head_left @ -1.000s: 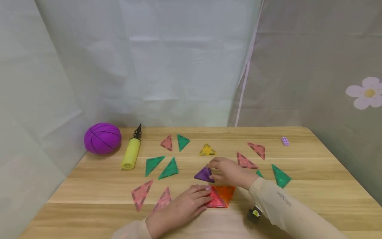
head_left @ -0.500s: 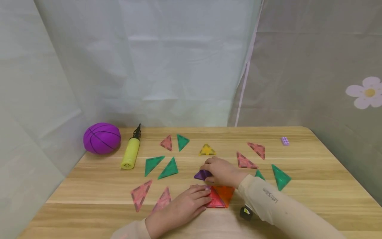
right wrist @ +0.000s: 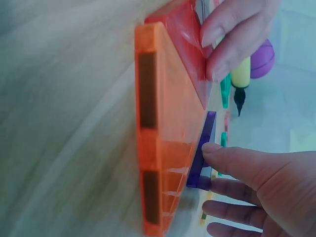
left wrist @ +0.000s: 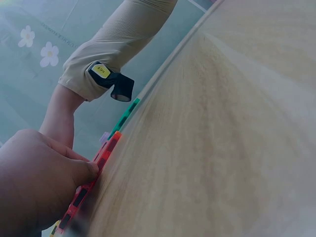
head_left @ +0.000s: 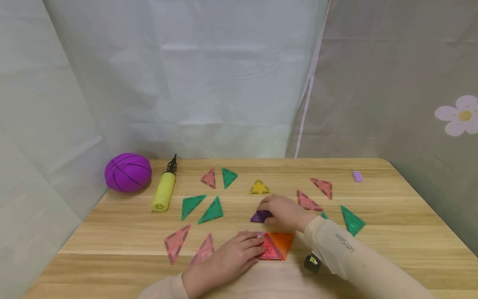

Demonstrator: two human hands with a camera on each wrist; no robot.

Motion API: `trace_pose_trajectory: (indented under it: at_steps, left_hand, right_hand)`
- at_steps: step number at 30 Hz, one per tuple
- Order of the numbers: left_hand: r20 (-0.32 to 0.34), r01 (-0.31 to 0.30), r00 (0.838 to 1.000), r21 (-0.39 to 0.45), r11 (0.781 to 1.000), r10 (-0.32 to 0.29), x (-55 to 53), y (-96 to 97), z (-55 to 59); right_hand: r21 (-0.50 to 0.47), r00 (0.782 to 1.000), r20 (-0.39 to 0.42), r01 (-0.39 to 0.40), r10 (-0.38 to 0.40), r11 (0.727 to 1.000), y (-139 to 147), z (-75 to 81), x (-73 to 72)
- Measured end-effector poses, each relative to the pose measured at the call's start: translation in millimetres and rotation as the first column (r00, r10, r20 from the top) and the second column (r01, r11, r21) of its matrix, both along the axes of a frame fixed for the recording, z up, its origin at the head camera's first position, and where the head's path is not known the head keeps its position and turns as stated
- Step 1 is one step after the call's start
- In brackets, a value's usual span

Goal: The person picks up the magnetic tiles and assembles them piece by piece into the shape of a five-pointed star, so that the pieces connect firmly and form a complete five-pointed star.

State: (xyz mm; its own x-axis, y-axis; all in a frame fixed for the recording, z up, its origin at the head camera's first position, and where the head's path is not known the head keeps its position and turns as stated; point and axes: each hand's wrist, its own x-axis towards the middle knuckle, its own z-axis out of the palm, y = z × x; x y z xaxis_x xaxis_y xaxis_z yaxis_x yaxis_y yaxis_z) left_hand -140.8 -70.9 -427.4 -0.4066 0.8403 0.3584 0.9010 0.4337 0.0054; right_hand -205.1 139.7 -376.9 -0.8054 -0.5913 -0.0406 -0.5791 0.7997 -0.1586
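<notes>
My left hand (head_left: 231, 254) lies with its fingers extended on a red triangular magnetic tile (head_left: 271, 250). An orange triangular tile (head_left: 284, 242) adjoins the red one on the right. In the left wrist view the thumb touches the red tile's edge. Just beyond this pair, my right hand (head_left: 285, 211) pinches a purple triangular magnetic tile (head_left: 259, 216) between thumb and fingers, covering its right part. The right wrist view shows the thumb on the purple tile (right wrist: 198, 165), close to the far side of the orange tile (right wrist: 173, 133).
Several green tiles (head_left: 212, 211) and pink tiles (head_left: 177, 244) lie around the wooden table (head_left: 123, 232). A yellow triangle (head_left: 259, 187) sits behind the right hand. At the back left are a purple ball (head_left: 128, 172) and a yellow hand pump (head_left: 164, 192); a lilac block (head_left: 357, 177) stands at the back right.
My right hand shifted left onto the purple tile, then slightly right and away, the tile moving with it. The left hand and the red and orange tiles have stayed in place.
</notes>
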Motion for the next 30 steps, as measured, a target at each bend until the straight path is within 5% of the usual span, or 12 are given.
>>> trace_pose_trajectory:
  at_steps: [9, 16, 30]
  left_hand:
    - [0.032, 0.0, 0.999, -0.039, 0.999, 0.001, 2.3, 1.0, 1.9]
    - [0.066, -0.01, 0.998, -0.041, 0.999, 0.013, 2.2, 1.7, 3.3]
    - [0.077, -0.026, 0.997, -0.057, 0.998, 0.03, 2.0, 0.0, 3.3]
  right_hand:
    - [-0.04, 0.999, -0.017, -0.035, 0.035, 0.999, 23.7, -4.8, 0.5]
    - [-0.04, 1.0, 0.002, 0.019, -0.019, 0.999, 40.7, -4.9, 8.5]
    - [-0.063, 1.0, 0.015, 0.019, -0.019, 0.998, 46.8, -5.9, 27.4]
